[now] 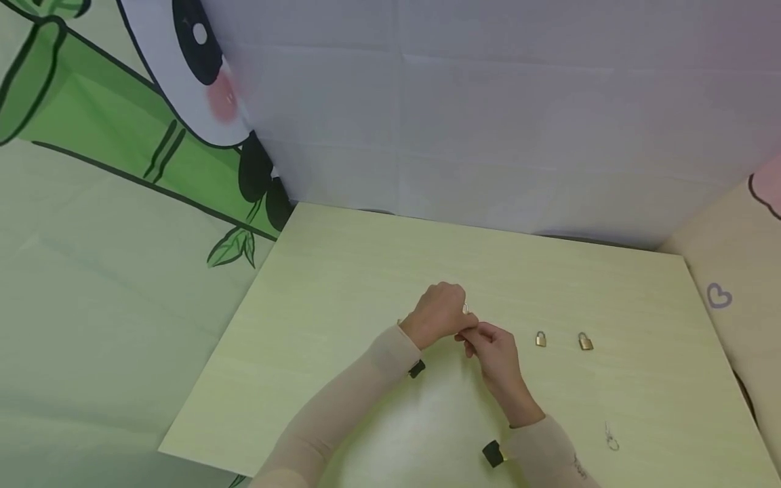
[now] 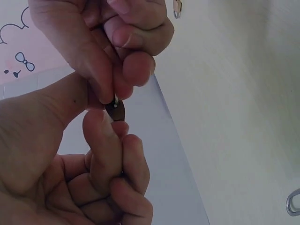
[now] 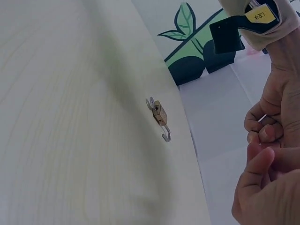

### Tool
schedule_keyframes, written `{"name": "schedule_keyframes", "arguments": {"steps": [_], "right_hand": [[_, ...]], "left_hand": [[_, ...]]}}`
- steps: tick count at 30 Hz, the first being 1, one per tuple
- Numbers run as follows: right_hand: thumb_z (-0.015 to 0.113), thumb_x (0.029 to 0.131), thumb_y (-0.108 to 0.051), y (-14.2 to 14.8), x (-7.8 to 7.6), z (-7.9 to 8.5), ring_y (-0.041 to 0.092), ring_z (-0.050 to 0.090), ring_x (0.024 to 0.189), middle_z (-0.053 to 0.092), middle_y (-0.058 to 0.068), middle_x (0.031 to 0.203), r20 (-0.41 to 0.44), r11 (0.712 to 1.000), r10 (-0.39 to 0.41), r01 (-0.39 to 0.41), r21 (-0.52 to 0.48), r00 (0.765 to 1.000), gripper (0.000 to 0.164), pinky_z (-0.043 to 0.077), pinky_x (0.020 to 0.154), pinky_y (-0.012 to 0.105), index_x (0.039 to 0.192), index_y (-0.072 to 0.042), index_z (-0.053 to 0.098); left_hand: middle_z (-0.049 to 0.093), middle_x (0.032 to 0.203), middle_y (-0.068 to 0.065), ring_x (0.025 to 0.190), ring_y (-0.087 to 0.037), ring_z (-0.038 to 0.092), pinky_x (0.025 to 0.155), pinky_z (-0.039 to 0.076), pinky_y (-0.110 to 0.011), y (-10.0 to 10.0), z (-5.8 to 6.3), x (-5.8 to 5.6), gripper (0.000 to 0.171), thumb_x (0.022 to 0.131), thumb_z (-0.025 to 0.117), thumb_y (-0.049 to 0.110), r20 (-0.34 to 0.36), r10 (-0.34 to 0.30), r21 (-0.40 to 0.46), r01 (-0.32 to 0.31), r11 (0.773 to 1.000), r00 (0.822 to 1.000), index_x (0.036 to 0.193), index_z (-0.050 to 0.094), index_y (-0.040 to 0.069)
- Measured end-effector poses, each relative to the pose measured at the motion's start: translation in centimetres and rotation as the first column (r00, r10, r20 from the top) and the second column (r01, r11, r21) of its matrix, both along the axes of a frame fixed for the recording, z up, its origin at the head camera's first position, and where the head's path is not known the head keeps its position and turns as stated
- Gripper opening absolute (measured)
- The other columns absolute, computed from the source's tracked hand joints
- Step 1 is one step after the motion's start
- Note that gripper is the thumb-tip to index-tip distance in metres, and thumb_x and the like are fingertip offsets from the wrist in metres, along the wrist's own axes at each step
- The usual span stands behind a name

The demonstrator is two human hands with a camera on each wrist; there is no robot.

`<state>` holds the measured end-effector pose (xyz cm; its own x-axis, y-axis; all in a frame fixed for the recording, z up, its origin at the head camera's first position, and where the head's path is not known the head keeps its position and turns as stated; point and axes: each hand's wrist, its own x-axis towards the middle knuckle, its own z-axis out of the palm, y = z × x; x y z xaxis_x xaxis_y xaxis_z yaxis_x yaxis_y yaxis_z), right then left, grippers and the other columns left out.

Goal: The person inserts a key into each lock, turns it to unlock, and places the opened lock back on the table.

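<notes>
My left hand (image 1: pixel 438 313) grips a small brass padlock (image 2: pixel 117 111), its end face showing between the fingertips in the left wrist view. Most of its body is hidden; a bit of silver shackle (image 1: pixel 466 308) pokes out beside the left fingers in the head view. My right hand (image 1: pixel 497 356) meets the left, thumb and fingertips pinching a small key (image 2: pixel 116 101) at the padlock's end face. Only a sliver of silver metal shows there; the fingers cover the rest. Both hands are raised over the table, fingertips close together.
Two brass padlocks (image 1: pixel 541 339) with closed shackles lie right of the hands on the pale table (image 1: pixel 342 251). Nearer the front right are keys on a ring (image 1: pixel 612 439). Behind the left forearm lies an open padlock (image 3: pixel 160 113) with a key in it. Printed cloth hangs around the table.
</notes>
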<state>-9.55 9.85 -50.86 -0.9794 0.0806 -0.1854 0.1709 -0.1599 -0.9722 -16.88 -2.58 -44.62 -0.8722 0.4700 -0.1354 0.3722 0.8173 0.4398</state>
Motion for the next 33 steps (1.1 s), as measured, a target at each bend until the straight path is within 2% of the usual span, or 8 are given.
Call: {"name": "schedule_keyframes", "arguments": {"steps": [5, 9, 12, 14, 18, 22, 28, 33], "right_hand": [[0.064, 0.096, -0.001, 0.1, 0.1, 0.0, 0.017, 0.053, 0.062, 0.068, 0.019, 0.083, 0.031, 0.993, 0.018, -0.014, -0.116, 0.999, 0.013, 0.046, 0.064, 0.025, 0.087, 0.005, 0.071], [0.057, 0.1, -0.002, 0.3, 0.2, -0.3, 0.014, 0.057, 0.073, 0.068, 0.007, 0.085, 0.081, 0.951, 0.067, -0.04, -0.305, 0.994, 0.02, 0.047, 0.067, 0.022, 0.088, -0.003, 0.073], [0.057, 0.101, -0.002, 0.3, 0.3, -0.4, 0.013, 0.058, 0.075, 0.068, 0.007, 0.086, 0.1, 0.937, 0.069, -0.03, -0.349, 0.993, 0.021, 0.049, 0.066, 0.02, 0.088, -0.005, 0.074], [0.06, 0.099, -0.004, 0.3, 0.3, -0.4, 0.013, 0.057, 0.072, 0.068, 0.007, 0.085, 0.086, 0.951, 0.057, -0.028, -0.308, 0.995, 0.018, 0.048, 0.064, 0.021, 0.088, -0.003, 0.074], [0.068, 0.095, -0.009, 0.1, 0.2, -0.4, 0.016, 0.054, 0.064, 0.069, 0.013, 0.081, 0.027, 0.993, 0.023, -0.02, -0.116, 0.999, 0.017, 0.048, 0.066, 0.025, 0.086, 0.005, 0.072], [0.07, 0.094, -0.01, 0.2, 0.1, -0.2, 0.017, 0.053, 0.059, 0.069, 0.019, 0.08, -0.03, 0.999, 0.013, -0.012, 0.04, 0.999, 0.025, 0.048, 0.07, 0.029, 0.084, 0.013, 0.068], [0.068, 0.096, -0.011, 0.8, 0.2, -0.4, 0.017, 0.054, 0.059, 0.069, 0.025, 0.086, -0.045, 0.995, 0.055, -0.051, 0.084, 0.997, 0.028, 0.049, 0.068, 0.03, 0.086, 0.015, 0.067], [0.068, 0.096, -0.01, 1.1, 0.2, -0.6, 0.016, 0.054, 0.06, 0.069, 0.024, 0.088, -0.021, 0.996, 0.057, -0.055, 0.076, 0.998, 0.023, 0.049, 0.066, 0.028, 0.09, 0.012, 0.069]], "left_hand": [[0.021, 0.048, 0.008, 0.042, -0.005, 0.019, 0.041, 0.017, -0.019, 0.0, 0.2, 0.0, 0.046, 0.083, 0.068, 0.021, 0.03, -0.003, 0.024, 0.002, 1.0, 1.0, 0.052, 0.035, 0.017], [0.022, 0.049, 0.008, 0.042, -0.005, 0.02, 0.041, 0.019, -0.018, -0.1, 0.4, 0.0, 0.046, 0.084, 0.069, 0.021, 0.053, -0.014, 0.038, 0.012, 0.999, 0.998, 0.053, 0.035, 0.016], [0.021, 0.049, 0.008, 0.042, -0.005, 0.02, 0.041, 0.019, -0.018, -0.1, 0.5, 0.0, 0.047, 0.085, 0.069, 0.021, 0.061, -0.024, 0.043, 0.022, 0.999, 0.998, 0.054, 0.034, 0.016], [0.02, 0.05, 0.008, 0.042, -0.005, 0.019, 0.041, 0.018, -0.019, -0.1, 0.5, 0.1, 0.046, 0.085, 0.069, 0.02, 0.052, -0.02, 0.041, 0.018, 0.999, 0.998, 0.054, 0.034, 0.016], [0.02, 0.051, 0.008, 0.043, -0.005, 0.018, 0.042, 0.017, -0.019, -0.1, 0.6, 0.1, 0.046, 0.084, 0.068, 0.019, -0.002, -0.02, 0.004, 0.02, 1.0, 1.0, 0.055, 0.034, 0.016], [0.019, 0.051, 0.008, 0.044, -0.004, 0.017, 0.042, 0.016, -0.019, 0.1, 0.7, -0.1, 0.045, 0.084, 0.068, 0.019, -0.023, -0.028, -0.038, 0.027, 0.999, 0.999, 0.055, 0.033, 0.017], [0.021, 0.052, 0.008, 0.044, -0.005, 0.019, 0.043, 0.018, -0.02, 0.4, 0.6, -0.2, 0.044, 0.085, 0.069, 0.022, -0.006, -0.018, -0.085, 0.017, 0.996, 1.0, 0.057, 0.036, 0.016], [0.022, 0.051, 0.008, 0.044, -0.005, 0.02, 0.042, 0.018, -0.02, 0.5, 0.2, -0.1, 0.044, 0.086, 0.068, 0.023, 0.01, -0.017, -0.051, 0.018, 0.999, 1.0, 0.056, 0.037, 0.016]]}}
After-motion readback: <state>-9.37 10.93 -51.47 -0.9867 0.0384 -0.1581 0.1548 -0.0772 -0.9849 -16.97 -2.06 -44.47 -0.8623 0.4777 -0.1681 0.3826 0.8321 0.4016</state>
